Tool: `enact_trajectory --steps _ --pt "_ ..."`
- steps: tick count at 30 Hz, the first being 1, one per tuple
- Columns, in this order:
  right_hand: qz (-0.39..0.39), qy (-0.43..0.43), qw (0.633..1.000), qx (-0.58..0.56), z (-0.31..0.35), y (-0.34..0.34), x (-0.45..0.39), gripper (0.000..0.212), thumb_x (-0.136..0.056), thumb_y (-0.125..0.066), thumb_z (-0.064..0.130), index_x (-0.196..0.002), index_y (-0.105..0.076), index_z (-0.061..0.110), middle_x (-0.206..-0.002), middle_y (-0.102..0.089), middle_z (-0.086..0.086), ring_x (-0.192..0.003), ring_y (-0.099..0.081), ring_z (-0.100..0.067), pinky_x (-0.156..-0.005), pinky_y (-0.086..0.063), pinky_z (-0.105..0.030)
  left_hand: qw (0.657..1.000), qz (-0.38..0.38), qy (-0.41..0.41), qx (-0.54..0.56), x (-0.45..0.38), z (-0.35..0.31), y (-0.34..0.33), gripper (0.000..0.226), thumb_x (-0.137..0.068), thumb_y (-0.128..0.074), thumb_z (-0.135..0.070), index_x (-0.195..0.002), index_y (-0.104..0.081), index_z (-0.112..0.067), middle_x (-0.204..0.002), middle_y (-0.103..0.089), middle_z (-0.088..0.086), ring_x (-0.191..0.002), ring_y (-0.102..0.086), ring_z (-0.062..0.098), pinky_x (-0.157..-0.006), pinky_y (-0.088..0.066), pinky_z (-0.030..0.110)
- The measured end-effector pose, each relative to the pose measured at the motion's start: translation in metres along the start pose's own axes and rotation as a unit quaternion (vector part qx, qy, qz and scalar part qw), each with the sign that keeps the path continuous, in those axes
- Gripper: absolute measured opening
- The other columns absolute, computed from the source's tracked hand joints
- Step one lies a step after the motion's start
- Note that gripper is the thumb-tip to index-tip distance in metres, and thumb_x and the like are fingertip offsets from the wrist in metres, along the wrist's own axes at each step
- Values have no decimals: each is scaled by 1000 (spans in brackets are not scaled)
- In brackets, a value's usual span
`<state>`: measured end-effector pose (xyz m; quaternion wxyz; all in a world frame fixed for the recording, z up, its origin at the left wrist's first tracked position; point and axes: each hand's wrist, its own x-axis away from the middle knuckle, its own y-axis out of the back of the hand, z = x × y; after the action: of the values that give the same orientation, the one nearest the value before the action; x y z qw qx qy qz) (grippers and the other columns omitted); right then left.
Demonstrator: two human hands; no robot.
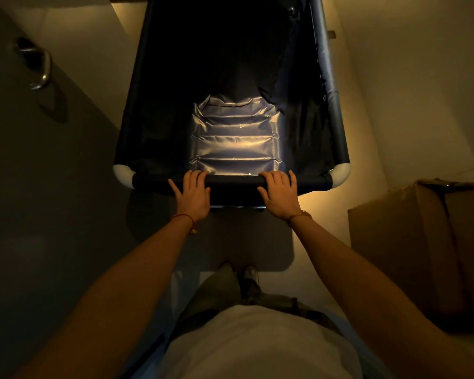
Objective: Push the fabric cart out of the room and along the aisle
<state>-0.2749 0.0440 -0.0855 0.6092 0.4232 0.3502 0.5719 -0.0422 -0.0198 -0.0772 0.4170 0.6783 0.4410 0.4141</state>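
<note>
Both hands are on the near top rail (234,181) of the fabric cart (230,105): the left hand (193,196) and the right hand (279,195) lie side by side with a gap between them, fingers curled over the padded bar, grasping it. A red cord circles the left wrist, a thin bracelet the right. The cart stands straight ahead of the person on a pale floor (394,91), filling most of the passage. To its left a dark door (39,160) with a metal handle (39,67) stands near the cart's side; to the right a strip of bare floor runs along it, with a cardboard box (422,247) near the person's right arm. The cart is deep, lined in dark glossy cloth, white elbow joints at the near corners; its rumpled bottom catches the light.
</note>
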Motion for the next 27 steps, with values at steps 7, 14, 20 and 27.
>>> enact_trajectory --steps 7,14,20,27 --pt "-2 5 1000 8 -6 1 -26 37 -93 -47 35 -126 -46 19 -125 -56 -12 -123 -46 -32 -117 -14 -52 1000 7 -4 17 -25 -1 5 48 -96 -40 -21 -143 -28 -20 -153 -27 5 -147 -9 24 -109 10 69" --pt "-1 2 1000 23 -11 7 -61 37 -94 -46 36 -127 -45 18 -125 -56 -12 -123 -45 -33 -117 -14 -51 1000 20 -7 16 -62 -3 11 52 -96 -38 -21 -146 -23 -20 -157 -19 4 -148 -4 22 -108 12 69" --pt "-12 2 1000 24 -19 11 -105 36 -94 -47 36 -126 -46 19 -123 -56 -10 -122 -46 -32 -117 -15 -50 1000 11 -15 14 -107 -4 17 56 -94 -39 -17 -146 -21 -21 -159 -15 5 -148 -2 22 -108 13 69" --pt "-3 -4 1000 10 -29 22 -173 35 -94 -46 36 -126 -45 21 -125 -55 -7 -123 -45 -28 -118 -13 -50 1000 11 -17 14 -174 -10 30 57 -93 -40 -16 -146 -21 -22 -159 -13 5 -148 0 23 -108 13 69"
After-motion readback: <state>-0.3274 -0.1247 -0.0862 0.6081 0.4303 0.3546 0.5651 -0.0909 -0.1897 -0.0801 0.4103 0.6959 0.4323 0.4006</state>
